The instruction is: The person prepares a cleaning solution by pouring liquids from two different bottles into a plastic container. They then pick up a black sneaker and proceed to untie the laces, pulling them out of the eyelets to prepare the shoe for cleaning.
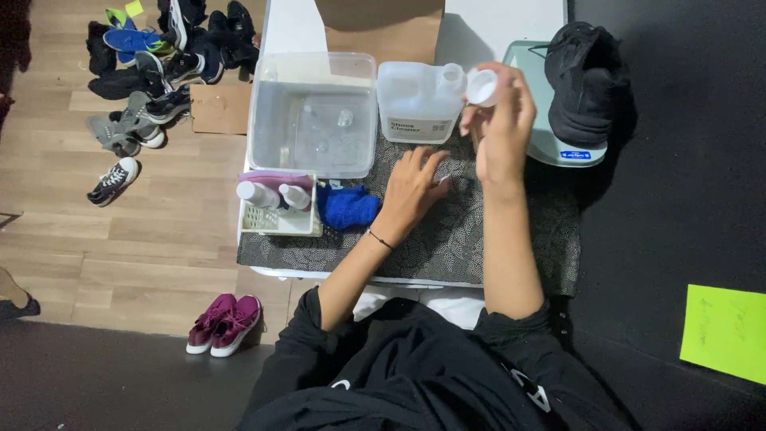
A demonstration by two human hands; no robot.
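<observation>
While my right hand [501, 120] pinches the white cap [481, 86], my left hand [413, 187] lies flat, fingers spread; the uncapped jug [419, 101] could tip and spill.

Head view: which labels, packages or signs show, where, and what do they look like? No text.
Jug label: white rectangle on the translucent jug, behind the mat.
Tray sticker: small blue patch on the pale tray's front rim, under the black shoe.
Green sheet: bright rectangle on the dark floor, lower right.
</observation>
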